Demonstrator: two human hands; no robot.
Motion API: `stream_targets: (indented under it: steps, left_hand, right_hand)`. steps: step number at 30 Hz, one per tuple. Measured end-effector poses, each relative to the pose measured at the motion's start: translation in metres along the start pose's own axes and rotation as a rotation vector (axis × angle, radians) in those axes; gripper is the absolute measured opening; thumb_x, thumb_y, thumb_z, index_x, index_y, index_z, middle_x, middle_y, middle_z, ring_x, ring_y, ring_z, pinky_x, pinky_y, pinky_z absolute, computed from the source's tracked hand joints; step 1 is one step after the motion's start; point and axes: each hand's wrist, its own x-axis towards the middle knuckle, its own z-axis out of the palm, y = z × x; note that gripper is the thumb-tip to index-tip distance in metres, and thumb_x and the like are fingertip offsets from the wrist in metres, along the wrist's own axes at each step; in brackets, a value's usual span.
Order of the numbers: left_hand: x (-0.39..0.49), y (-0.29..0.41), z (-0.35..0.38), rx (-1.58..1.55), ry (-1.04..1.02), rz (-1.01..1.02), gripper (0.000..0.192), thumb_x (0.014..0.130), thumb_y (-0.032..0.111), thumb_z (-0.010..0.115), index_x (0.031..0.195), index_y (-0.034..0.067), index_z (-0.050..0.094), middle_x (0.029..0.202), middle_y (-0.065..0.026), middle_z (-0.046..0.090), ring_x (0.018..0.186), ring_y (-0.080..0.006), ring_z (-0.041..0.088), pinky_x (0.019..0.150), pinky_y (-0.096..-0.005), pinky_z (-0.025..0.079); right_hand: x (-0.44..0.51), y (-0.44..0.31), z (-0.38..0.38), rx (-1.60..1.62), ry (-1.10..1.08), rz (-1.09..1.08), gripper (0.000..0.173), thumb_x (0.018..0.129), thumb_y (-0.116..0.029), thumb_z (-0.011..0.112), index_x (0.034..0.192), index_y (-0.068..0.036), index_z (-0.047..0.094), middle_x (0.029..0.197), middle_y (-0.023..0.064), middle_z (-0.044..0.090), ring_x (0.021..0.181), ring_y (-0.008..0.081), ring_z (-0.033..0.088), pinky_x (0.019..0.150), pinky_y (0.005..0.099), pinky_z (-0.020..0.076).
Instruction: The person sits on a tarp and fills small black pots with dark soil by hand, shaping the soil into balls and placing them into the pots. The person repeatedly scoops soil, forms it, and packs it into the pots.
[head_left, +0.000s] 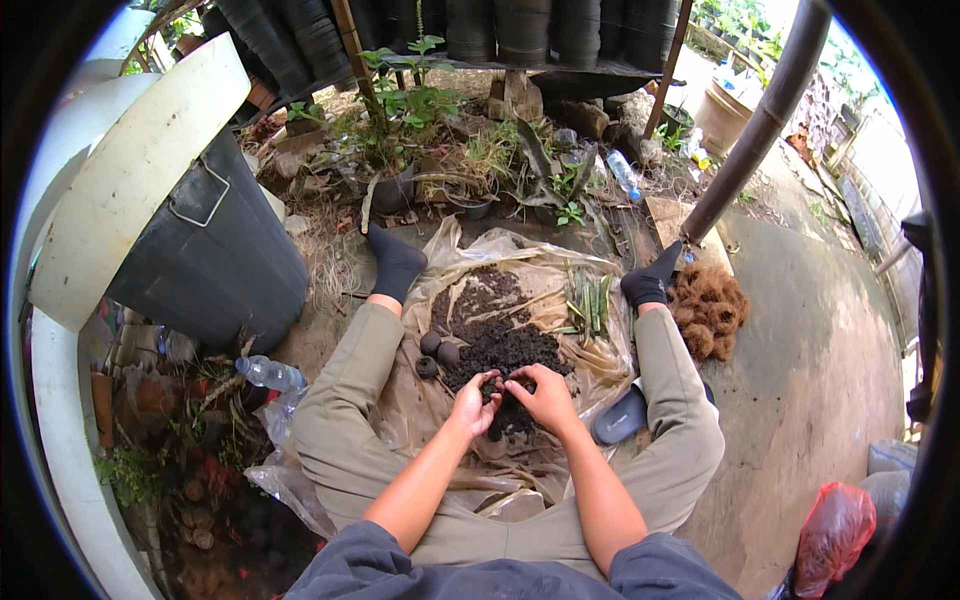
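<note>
My left hand is cupped palm up around some dark soil, its fingertips curled over it. My right hand meets it at the fingertips, thumb and fingers bent; whether it pinches anything is too small to tell. Both are above a heap of dark, crumbly soil on a crumpled clear plastic sheet between my legs. Left of the heap are two dark round balls and a small dark round thing with a hollow-looking top. Cut green leaf pieces lie at the sheet's upper right.
Brown coir fibre lies beside my right foot, and a slipper by my right leg. A plastic bottle is at my left knee. A large black bin stands at left, potted plants ahead, a bamboo pole at upper right.
</note>
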Motion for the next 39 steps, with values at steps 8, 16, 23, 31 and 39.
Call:
stream_targets:
  steps: [8,16,23,31,39]
  left_hand:
    - [0.003,-0.007,0.000,0.064,-0.089,0.094,0.020,0.109,0.011,0.059,0.125,-0.001,0.060,0.123,-0.0130,0.067,0.121,-0.0240,0.064,0.112,-0.0434,0.053]
    - [-0.009,-0.003,0.012,0.106,-0.133,0.149,0.024,0.114,0.018,0.050,0.126,0.002,0.063,0.124,-0.0152,0.070,0.119,-0.0255,0.068,0.106,-0.0390,0.056]
    - [-0.012,0.004,0.011,0.091,-0.029,-0.030,0.034,0.110,0.044,0.059,0.098,0.013,0.066,0.078,-0.0036,0.065,0.066,-0.0153,0.058,0.056,-0.0289,0.045]
    - [-0.021,0.014,0.019,0.212,-0.092,-0.065,0.057,0.107,0.058,0.046,0.065,0.020,0.041,0.051,0.0039,0.029,0.039,-0.0135,0.020,0.040,-0.0317,0.015]
    - [-0.004,0.010,0.008,-0.008,0.017,0.036,0.027,0.112,0.034,0.054,0.100,0.011,0.062,0.086,-0.0065,0.066,0.080,-0.0203,0.065,0.074,-0.0327,0.055]
  right_hand:
    - [-0.001,-0.001,0.000,-0.011,0.003,-0.002,0.028,0.094,-0.028,0.078,0.109,-0.004,0.079,0.101,0.0180,0.075,0.098,0.0378,0.072,0.090,0.0447,0.0562]
    - [-0.002,-0.001,-0.001,0.008,0.004,-0.001,0.030,0.095,-0.030,0.077,0.112,-0.006,0.080,0.103,0.0188,0.075,0.099,0.0384,0.073,0.091,0.0448,0.0565]
    - [-0.002,-0.004,-0.001,-0.011,-0.040,0.019,0.029,0.095,-0.029,0.078,0.108,-0.003,0.080,0.103,0.0183,0.076,0.098,0.0372,0.074,0.090,0.0440,0.0570]
    - [-0.003,-0.008,-0.001,-0.008,-0.038,0.028,0.029,0.095,-0.028,0.078,0.107,-0.001,0.079,0.105,0.0188,0.077,0.099,0.0365,0.074,0.091,0.0435,0.0572]
    - [-0.002,-0.008,0.000,0.012,-0.040,-0.002,0.029,0.095,-0.028,0.078,0.107,-0.001,0.079,0.104,0.0190,0.077,0.098,0.0374,0.074,0.091,0.0445,0.0570]
